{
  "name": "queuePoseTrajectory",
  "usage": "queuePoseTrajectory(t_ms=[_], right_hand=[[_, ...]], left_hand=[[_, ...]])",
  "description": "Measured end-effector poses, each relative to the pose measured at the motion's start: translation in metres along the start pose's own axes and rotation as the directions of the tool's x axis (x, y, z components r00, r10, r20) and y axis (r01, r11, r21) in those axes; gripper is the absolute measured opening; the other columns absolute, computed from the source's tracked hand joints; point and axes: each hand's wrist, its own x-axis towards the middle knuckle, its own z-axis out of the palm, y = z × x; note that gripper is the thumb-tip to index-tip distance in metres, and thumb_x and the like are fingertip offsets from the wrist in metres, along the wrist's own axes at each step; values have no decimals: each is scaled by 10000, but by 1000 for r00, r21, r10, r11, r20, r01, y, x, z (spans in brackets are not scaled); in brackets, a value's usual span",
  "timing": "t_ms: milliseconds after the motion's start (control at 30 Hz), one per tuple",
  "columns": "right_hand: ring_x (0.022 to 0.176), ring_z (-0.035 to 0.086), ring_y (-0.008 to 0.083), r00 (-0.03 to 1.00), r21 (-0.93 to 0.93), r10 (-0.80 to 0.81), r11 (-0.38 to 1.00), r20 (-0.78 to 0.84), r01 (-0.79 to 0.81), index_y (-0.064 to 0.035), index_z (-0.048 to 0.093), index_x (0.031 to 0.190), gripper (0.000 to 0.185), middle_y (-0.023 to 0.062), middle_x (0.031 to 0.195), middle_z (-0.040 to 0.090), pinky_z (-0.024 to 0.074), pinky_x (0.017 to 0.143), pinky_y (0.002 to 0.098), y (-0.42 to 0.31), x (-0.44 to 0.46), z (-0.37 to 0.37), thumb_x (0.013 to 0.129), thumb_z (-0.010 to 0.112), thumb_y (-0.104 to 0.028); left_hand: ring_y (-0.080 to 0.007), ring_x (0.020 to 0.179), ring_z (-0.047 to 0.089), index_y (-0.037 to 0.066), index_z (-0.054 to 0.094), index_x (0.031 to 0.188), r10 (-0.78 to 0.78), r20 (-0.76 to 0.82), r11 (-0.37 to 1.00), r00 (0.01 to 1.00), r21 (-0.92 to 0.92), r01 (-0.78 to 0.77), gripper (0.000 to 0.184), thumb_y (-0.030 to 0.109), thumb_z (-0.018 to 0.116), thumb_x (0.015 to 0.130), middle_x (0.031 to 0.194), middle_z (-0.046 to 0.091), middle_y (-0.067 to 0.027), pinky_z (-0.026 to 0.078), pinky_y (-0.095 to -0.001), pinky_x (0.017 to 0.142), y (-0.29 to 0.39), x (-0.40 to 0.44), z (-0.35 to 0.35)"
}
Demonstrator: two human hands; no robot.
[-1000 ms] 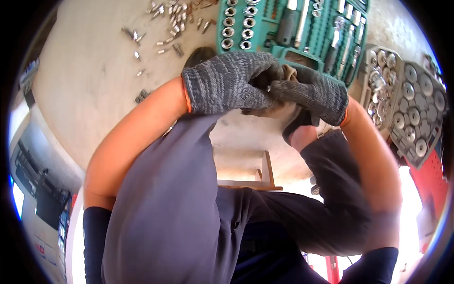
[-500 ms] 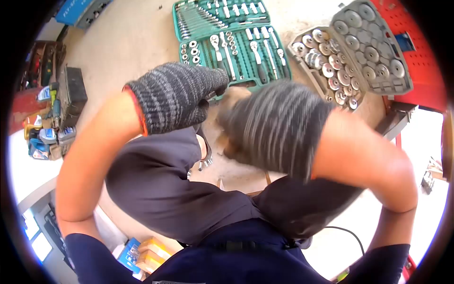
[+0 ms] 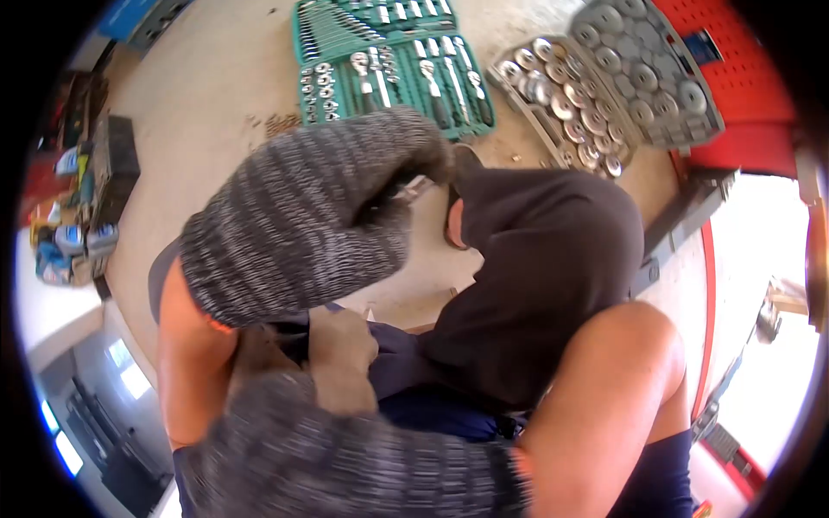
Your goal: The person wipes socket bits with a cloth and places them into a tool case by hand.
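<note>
My left hand [image 3: 319, 203], in a grey knit glove, is closed around a small metal piece [image 3: 414, 186] whose shiny end shows between thumb and fingers. Below it, near my lap, my right hand [image 3: 302, 449] wears the same kind of glove and is blurred. A tan cloth [image 3: 341, 350] sticks up from the right hand's grip, under my left forearm. The right fingertips are mostly hidden.
A green socket set case [image 3: 397, 82] lies open on the floor ahead. Right of it is an open grey case of round metal caps [image 3: 579, 104]. A red perforated panel [image 3: 734, 60] stands at the right, and a dark toolbox [image 3: 117, 168] at the left.
My right hand has moved down and left toward my lap with the cloth, away from my left hand. My left hand now appears larger and nearer. The view has shifted.
</note>
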Motion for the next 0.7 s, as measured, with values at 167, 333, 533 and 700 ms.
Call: queuePoseTrajectory(t_ms=[167, 333, 533, 700], right_hand=[[809, 624, 252, 994, 42, 51, 998, 93, -55, -35, 615, 1115, 331, 123, 1008, 620, 502, 704, 376, 5, 15, -6, 830, 648, -198], [846, 627, 250, 987, 52, 87, 994, 132, -94, -31, 611, 1136, 339, 129, 1042, 618, 508, 734, 366, 13, 29, -10, 836, 653, -182], [890, 631, 247, 990, 42, 85, 995, 112, -90, -26, 606, 1160, 349, 137, 1082, 615, 516, 770, 354, 6, 40, -15, 843, 658, -162], [926, 634, 245, 991, 51, 95, 994, 96, -100, -21, 602, 1181, 360, 143, 1116, 614, 522, 800, 344, 4, 49, -25, 849, 663, -145]], left_hand=[[-274, 890, 653, 50, 595, 1099, -49, -78, 998, 996, -42, 45, 315, 64, 662, 791, 986, 654, -144, 529, -370, 757, -8, -7, -9], [-243, 904, 661, 39, 598, 1121, -88, -141, 994, 986, -70, 79, 332, 60, 671, 797, 1021, 658, -136, 534, -347, 764, -16, -8, -14], [-206, 921, 669, 26, 602, 1147, -135, -181, 991, 974, -45, 129, 353, 54, 681, 805, 1063, 663, -127, 541, -320, 773, -20, -7, -22], [-130, 904, 629, 11, 633, 1122, -147, -462, 978, 874, -197, 61, 262, -23, 582, 867, 1059, 666, -64, 533, -283, 821, -24, -12, -17]])
